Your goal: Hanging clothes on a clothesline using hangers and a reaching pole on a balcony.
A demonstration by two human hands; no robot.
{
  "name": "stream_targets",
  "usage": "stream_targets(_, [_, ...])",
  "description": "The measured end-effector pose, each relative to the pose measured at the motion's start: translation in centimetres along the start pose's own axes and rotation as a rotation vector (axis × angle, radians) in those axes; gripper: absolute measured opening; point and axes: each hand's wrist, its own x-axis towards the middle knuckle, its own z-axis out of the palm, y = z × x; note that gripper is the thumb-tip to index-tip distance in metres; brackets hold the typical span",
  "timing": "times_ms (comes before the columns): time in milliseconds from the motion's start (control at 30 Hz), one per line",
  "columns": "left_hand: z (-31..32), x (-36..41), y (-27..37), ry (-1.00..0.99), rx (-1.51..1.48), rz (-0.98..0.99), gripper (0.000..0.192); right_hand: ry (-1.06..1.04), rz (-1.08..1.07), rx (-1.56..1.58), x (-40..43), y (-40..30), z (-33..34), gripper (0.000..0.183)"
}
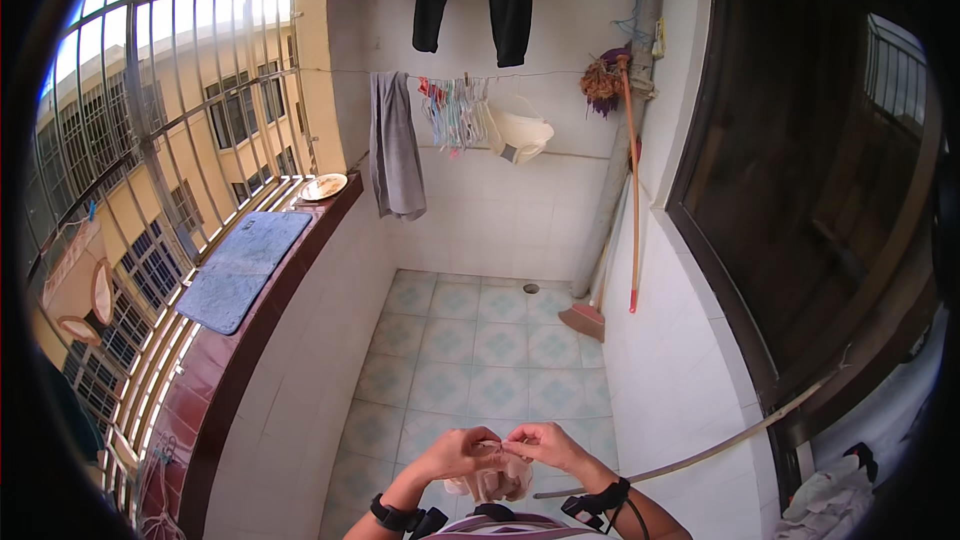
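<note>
Both hands meet low in the head view, in front of my body. My left hand [466, 453] pinches the upper edge of a thin pale pink cloth item [491, 481] between thumb and fingers. From the other side, my right hand [546, 447] grips the same edge, its fingertips almost touching those of the left. The item hangs bunched below the hands; its exact kind cannot be told. Dark straps with small devices circle both wrists.
A thin pole [697, 451] slants along the right wall. Further off stand a broom [583, 321] and a hanging mop [628, 165]. A line holds a grey towel [396, 146] and several hangers [457, 112]. On the left ledge lie a blue mat [244, 270] and a plate [324, 187].
</note>
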Motion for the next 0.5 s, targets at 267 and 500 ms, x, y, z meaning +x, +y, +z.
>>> stream_targets(267, [0.8, 0.2, -0.6, 0.077, 0.091, 0.019, 0.025, -0.096, 0.027, 0.005, 0.1, 0.5, 0.1, 0.026])
stream_targets(500, [2.1, 0.5, -1.1, 0.193, 0.326, 0.117, 0.023, -0.053, 0.088, -0.119, 0.3, 0.6, 0.7, 0.027])
